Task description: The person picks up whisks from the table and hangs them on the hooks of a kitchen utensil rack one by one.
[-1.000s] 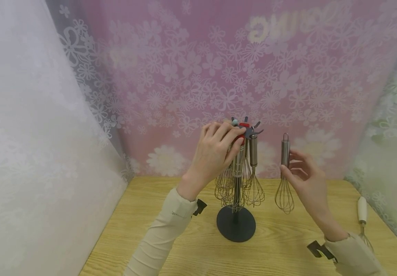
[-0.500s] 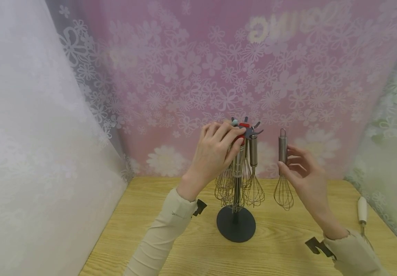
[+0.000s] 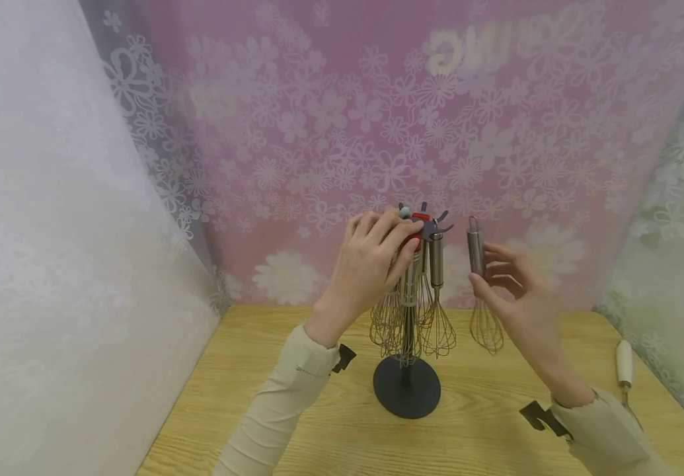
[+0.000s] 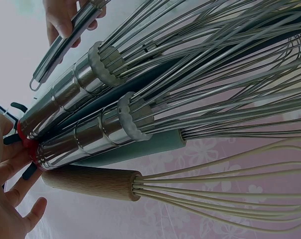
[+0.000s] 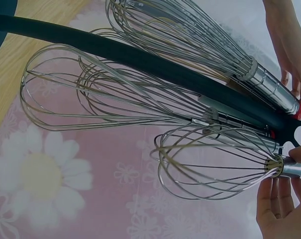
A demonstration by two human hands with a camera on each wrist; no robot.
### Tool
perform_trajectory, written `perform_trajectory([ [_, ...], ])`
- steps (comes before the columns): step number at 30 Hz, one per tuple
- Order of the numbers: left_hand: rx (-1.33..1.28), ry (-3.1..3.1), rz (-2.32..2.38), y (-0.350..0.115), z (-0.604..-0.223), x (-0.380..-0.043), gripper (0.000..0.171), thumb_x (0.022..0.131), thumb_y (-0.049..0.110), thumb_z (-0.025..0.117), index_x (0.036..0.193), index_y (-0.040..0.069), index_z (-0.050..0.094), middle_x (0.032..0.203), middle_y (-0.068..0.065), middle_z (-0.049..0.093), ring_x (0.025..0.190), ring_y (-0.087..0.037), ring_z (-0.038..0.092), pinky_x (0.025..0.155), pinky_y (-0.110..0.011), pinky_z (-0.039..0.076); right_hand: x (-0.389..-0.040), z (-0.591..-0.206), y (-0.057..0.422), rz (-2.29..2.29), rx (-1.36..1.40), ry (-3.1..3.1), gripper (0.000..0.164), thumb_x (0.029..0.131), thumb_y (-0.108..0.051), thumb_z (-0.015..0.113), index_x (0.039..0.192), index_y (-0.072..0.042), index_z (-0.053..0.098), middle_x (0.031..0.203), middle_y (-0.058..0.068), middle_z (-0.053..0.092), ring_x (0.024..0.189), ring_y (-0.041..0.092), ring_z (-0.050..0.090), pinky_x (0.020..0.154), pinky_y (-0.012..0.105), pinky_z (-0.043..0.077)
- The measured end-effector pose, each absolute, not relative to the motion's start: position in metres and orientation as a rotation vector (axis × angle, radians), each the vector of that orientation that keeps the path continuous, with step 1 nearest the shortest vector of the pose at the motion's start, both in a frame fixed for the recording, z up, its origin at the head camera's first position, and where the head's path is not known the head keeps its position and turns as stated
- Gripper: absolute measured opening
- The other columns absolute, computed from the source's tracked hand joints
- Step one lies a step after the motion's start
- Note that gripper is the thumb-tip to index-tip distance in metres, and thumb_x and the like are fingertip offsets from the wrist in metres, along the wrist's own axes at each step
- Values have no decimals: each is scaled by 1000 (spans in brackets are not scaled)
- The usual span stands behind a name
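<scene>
A small steel whisk (image 3: 476,251) hangs upright in my right hand (image 3: 523,291), its handle pinched between thumb and fingers, loop end up. It is a short way right of a dark whisk stand (image 3: 407,387) with a round base and curved hooks. Over the top of this stand my left hand (image 3: 368,254) grips the hooks, covering part of them. Several whisks hang there: steel ones with red ends (image 4: 73,142), a wooden-handled whisk (image 4: 90,181), a pale green-handled whisk (image 4: 140,149), and a slim steel whisk (image 3: 437,261) on the right side.
At the right of the wooden table (image 3: 294,423) lies a white-handled whisk (image 3: 624,363), partly hidden by my right sleeve (image 3: 606,430). A pink floral cloth (image 3: 318,132) stands behind the table. Pale cloth (image 3: 62,231) walls off the left side.
My right hand has moved left and slightly up with the small steel whisk, closer to the stand; the whisk now tilts a little. The left hand has stayed on the stand's top.
</scene>
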State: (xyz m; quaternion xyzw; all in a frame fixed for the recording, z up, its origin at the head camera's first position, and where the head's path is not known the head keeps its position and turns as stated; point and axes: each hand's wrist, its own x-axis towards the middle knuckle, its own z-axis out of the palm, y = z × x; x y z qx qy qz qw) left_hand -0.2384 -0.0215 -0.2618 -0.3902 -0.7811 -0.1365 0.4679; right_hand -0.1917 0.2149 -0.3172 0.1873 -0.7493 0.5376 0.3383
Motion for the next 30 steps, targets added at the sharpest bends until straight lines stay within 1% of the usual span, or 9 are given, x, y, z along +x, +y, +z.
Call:
perform_trajectory([
  [7,-956,-1912,-329,-22,-262,-238,25,105,27,57,122,15,71,117,-2,65,102,-22,54,99,-40,42,-194,-314,209,1397,523,-1939,55,85,15,71,136,-3,61,111,-7,64,88,8,63,79,12,53],
  [19,-953,-1916,-311,-22,-262,-238,25,106,24,54,122,15,72,117,-2,65,102,-22,54,98,-40,42,-201,-319,207,1293,596,-1922,56,81,16,75,133,-2,64,110,-9,65,87,8,63,78,12,52],
  [26,-955,-1916,-302,-23,-262,-239,25,106,24,53,122,15,71,117,-3,64,102,-22,54,97,-40,42,-204,-321,205,1300,595,-1908,56,80,16,76,131,-2,66,105,-5,65,83,8,63,75,12,52],
  [30,-961,-1914,-311,-23,-262,-239,26,106,22,52,122,15,71,118,-3,64,102,-23,54,97,-41,42,-205,-322,205,1293,589,-1909,56,80,16,76,132,-3,66,106,-5,64,83,7,62,75,12,52],
])
